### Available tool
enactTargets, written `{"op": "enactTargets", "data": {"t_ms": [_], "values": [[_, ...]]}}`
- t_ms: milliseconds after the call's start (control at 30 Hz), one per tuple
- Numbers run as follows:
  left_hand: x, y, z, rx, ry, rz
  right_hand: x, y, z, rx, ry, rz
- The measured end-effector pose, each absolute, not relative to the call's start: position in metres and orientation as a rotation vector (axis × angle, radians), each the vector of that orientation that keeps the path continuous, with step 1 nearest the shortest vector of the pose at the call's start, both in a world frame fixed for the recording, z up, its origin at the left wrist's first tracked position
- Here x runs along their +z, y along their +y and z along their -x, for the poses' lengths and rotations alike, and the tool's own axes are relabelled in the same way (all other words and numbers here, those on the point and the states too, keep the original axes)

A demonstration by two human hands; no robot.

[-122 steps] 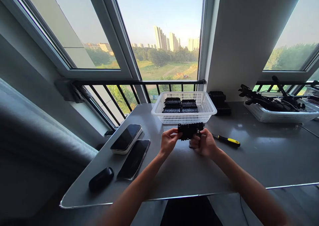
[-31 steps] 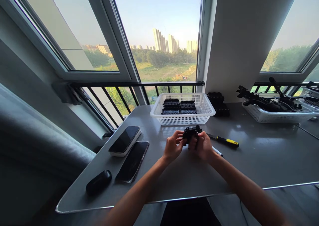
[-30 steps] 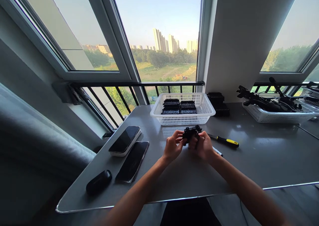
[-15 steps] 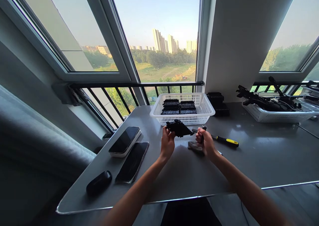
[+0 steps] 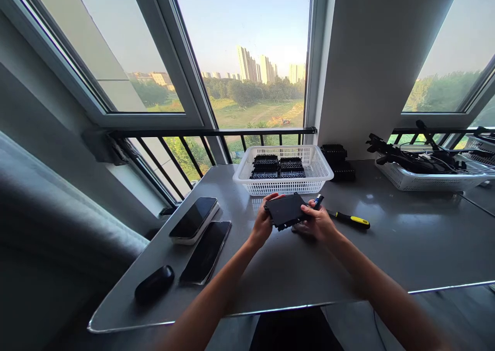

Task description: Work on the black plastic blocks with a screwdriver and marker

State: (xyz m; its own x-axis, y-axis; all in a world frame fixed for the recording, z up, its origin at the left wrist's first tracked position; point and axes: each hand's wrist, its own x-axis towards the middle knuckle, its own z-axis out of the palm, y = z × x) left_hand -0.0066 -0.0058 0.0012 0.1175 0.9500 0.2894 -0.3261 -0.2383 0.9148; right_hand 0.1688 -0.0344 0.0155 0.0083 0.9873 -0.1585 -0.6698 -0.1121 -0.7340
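A flat black plastic part (image 5: 286, 211) is held up above the table, its smooth broad face toward me. My left hand (image 5: 263, 222) grips its left edge. At its right edge my right hand (image 5: 317, 221) pinches the part with the thumb on top, and a dark pen-like tool (image 5: 318, 201) sticks up from the same hand. A yellow and black screwdriver-like handle (image 5: 353, 220) lies on the table to the right. Behind my hands a white basket (image 5: 288, 187) holds several black ribbed parts (image 5: 278, 166). Something dark under my right hand is mostly hidden.
On the grey table (image 5: 286, 279), a phone on a white box (image 5: 193, 218), another dark phone (image 5: 205, 253) and a black mouse-like object (image 5: 154, 284) are at the left. Black parts (image 5: 338, 163) are stacked beside the basket. A second basket (image 5: 425, 180) with cables stands at the right.
The black part has turned so its smooth face shows. My right hand has moved in and taken hold of its right edge, keeping the pen-like tool.
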Motion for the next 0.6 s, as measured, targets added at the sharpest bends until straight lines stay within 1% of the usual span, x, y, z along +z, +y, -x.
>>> {"op": "enactTargets", "data": {"t_ms": [133,267,400,600], "values": [[0.006,-0.003,0.009,1.255,0.761,-0.965,0.015,-0.030,-0.171,1.184,-0.615,0.865],[0.013,-0.010,0.007,1.116,0.774,-0.989,0.013,-0.026,-0.175,0.933,-0.691,0.981],[0.015,-0.014,0.004,1.083,0.831,-1.071,0.010,-0.025,-0.174,0.851,-0.779,0.987],[0.010,-0.011,0.005,1.146,0.825,-1.075,0.009,-0.026,-0.173,0.882,-0.845,1.015]]}}
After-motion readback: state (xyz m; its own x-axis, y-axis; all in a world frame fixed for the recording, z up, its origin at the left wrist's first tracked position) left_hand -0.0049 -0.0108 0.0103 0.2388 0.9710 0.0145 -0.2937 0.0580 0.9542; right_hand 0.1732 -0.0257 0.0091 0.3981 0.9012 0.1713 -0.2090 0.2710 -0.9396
